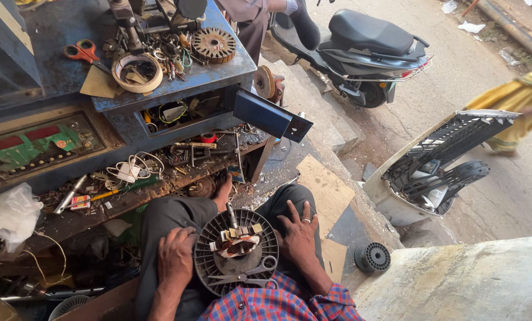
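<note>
A round dark fan motor housing [209, 261] with a wound stator [239, 244] in its middle rests in my lap. Grey scissors [245, 276] lie on its near side. My left hand [177, 257] rests on my left thigh against the housing's left rim, fingers loosely curled and holding nothing. My right hand [298, 233], a ring on one finger, lies flat with fingers spread on my right knee beside the housing's right rim. My bare foot [223, 191] shows past the housing.
A cluttered blue workbench [177, 80] holds orange-handled scissors [80, 52], a tape roll [137, 72], a rotor [213, 44] and an open drawer [272, 116]. A black scooter [361, 47] stands behind. A fan guard [438, 172] and a black spool [373, 257] lie right.
</note>
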